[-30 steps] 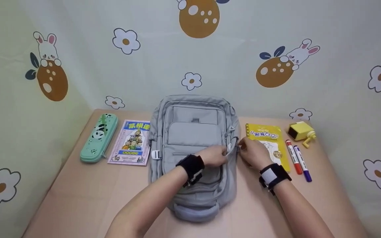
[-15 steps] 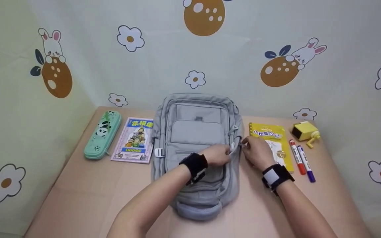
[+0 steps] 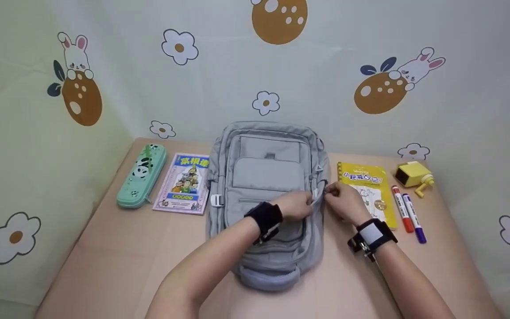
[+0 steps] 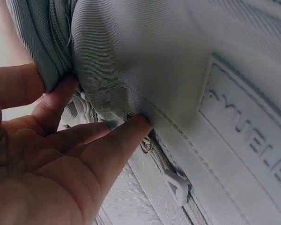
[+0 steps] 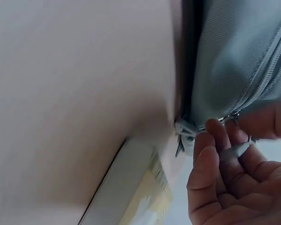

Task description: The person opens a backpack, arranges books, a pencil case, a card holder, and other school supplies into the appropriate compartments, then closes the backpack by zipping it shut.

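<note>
A grey backpack (image 3: 269, 173) lies on its back in the middle of the table, its top handle toward me. On its right side, my left hand (image 3: 297, 205) reaches across the front and grips the fabric edge. In the left wrist view, this hand's fingers (image 4: 61, 101) are at a fold of cloth beside a zipper with a pale pull (image 4: 177, 187). My right hand (image 3: 347, 204) is just outside the bag's right side. Its curled fingers pinch a small light-grey zipper pull (image 5: 235, 152) at the end of a zipper (image 5: 271, 68) in the right wrist view.
A green panda pencil case (image 3: 142, 177) and a pink-bordered book (image 3: 183, 184) lie left of the backpack. To the right are a yellow book (image 3: 361, 172), a yellow crank pencil sharpener (image 3: 412, 173), a red marker (image 3: 402, 209) and a purple marker (image 3: 414, 219).
The head view has shifted slightly, so everything sits a little farther right and higher. Both hands stay at the backpack's right side with little movement of their own.
</note>
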Demonstrator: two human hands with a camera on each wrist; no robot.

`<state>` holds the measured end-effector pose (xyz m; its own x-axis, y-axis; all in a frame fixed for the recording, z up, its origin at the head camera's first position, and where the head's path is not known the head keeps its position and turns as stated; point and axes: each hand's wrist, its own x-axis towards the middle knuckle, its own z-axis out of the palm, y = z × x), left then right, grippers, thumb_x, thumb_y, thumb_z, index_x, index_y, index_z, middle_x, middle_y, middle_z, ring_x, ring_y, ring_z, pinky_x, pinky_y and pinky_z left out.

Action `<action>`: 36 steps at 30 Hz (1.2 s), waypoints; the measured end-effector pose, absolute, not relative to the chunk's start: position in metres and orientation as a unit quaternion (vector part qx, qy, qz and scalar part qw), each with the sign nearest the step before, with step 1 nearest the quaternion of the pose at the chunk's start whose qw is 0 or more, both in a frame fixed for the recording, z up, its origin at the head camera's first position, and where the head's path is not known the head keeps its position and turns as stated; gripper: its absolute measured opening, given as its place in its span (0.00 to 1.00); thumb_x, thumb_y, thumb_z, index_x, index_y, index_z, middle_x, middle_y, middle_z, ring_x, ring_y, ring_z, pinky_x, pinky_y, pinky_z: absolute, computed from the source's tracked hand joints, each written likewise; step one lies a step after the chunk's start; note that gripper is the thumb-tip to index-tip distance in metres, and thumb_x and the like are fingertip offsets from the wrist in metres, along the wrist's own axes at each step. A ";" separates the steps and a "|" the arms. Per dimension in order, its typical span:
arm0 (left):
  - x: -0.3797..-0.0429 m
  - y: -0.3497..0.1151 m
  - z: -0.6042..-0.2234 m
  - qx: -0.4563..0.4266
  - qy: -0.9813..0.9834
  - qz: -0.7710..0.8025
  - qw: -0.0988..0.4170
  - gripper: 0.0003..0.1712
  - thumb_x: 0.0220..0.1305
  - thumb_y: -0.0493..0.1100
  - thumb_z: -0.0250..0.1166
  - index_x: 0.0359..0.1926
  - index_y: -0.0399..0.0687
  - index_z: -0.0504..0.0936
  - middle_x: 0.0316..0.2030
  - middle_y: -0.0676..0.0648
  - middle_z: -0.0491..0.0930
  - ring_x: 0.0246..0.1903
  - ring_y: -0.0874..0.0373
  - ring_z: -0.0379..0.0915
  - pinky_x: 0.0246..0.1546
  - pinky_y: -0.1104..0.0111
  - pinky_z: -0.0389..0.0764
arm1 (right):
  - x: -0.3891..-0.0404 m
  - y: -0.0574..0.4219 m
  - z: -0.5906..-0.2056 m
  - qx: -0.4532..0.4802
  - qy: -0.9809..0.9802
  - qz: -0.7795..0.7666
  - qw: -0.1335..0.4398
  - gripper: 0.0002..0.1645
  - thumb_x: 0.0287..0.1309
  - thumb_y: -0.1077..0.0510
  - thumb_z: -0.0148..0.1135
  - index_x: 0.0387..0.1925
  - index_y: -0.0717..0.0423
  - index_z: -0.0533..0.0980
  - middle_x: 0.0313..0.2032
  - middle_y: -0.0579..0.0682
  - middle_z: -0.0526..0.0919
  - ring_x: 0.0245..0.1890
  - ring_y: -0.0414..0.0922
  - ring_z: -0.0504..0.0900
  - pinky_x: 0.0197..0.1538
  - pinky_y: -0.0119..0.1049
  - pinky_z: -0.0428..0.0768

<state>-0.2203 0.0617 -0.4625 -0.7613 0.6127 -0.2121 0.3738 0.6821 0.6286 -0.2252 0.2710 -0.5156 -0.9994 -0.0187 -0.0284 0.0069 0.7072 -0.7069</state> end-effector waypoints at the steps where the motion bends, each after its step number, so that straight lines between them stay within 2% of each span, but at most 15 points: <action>1: -0.220 0.062 -0.463 0.277 0.893 0.288 0.208 0.05 0.66 0.38 0.59 0.31 0.45 0.73 0.25 0.53 0.72 0.27 0.56 0.70 0.27 0.70 0.67 | -0.226 0.271 -0.516 -0.004 0.925 -0.381 0.016 0.16 0.62 0.59 0.60 0.48 0.63 0.81 0.42 0.58 0.85 0.37 0.52 0.82 0.38 0.42 0.82; 6: -0.222 0.062 -0.464 0.279 0.894 0.283 0.207 0.06 0.65 0.37 0.58 0.30 0.46 0.72 0.25 0.52 0.71 0.26 0.56 0.69 0.26 0.70 0.67 | -0.227 0.271 -0.517 -0.009 0.930 -0.368 0.000 0.12 0.64 0.59 0.62 0.45 0.62 0.83 0.40 0.57 0.86 0.35 0.51 0.83 0.37 0.43 0.82; 13: -0.222 0.064 -0.466 0.284 0.894 0.283 0.198 0.06 0.66 0.38 0.58 0.30 0.46 0.72 0.25 0.52 0.72 0.28 0.56 0.69 0.27 0.69 0.68 | -0.227 0.267 -0.523 -0.025 0.943 -0.329 -0.033 0.08 0.66 0.62 0.58 0.44 0.61 0.77 0.39 0.58 0.84 0.39 0.55 0.82 0.45 0.51 0.80; 18: -0.221 0.064 -0.465 0.278 0.899 0.272 0.201 0.07 0.68 0.40 0.58 0.31 0.47 0.71 0.27 0.51 0.72 0.29 0.55 0.70 0.30 0.67 0.69 | -0.227 0.267 -0.525 -0.040 0.947 -0.314 -0.062 0.09 0.62 0.65 0.61 0.43 0.64 0.80 0.39 0.61 0.85 0.40 0.59 0.83 0.47 0.54 0.79; 25: -0.220 0.062 -0.462 0.277 0.899 0.271 0.205 0.04 0.68 0.39 0.58 0.34 0.45 0.73 0.30 0.50 0.74 0.32 0.54 0.71 0.33 0.65 0.73 | -0.225 0.272 -0.522 -0.035 0.942 -0.325 -0.069 0.06 0.62 0.63 0.67 0.39 0.60 0.85 0.39 0.58 0.88 0.40 0.57 0.84 0.47 0.53 0.81; 32: -0.219 0.062 -0.462 0.282 0.896 0.279 0.201 0.04 0.67 0.38 0.59 0.33 0.45 0.74 0.28 0.51 0.73 0.29 0.55 0.71 0.30 0.67 0.70 | -0.214 0.273 -0.518 -0.050 0.953 -0.288 -0.080 0.05 0.62 0.60 0.68 0.37 0.58 0.85 0.37 0.57 0.88 0.38 0.55 0.85 0.45 0.52 0.82; 36: -0.219 0.063 -0.463 0.278 0.897 0.278 0.202 0.07 0.69 0.40 0.59 0.32 0.46 0.73 0.27 0.51 0.73 0.28 0.55 0.71 0.28 0.67 0.70 | -0.206 0.273 -0.516 -0.061 0.954 -0.279 -0.087 0.04 0.61 0.60 0.69 0.35 0.58 0.85 0.35 0.56 0.88 0.36 0.55 0.85 0.44 0.52 0.82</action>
<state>-0.2193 0.0626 -0.4628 -0.7634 0.6118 -0.2072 0.3870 0.6900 0.6116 -0.2061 0.2734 -0.5160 -0.9774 -0.0686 0.1998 -0.1653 0.8372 -0.5214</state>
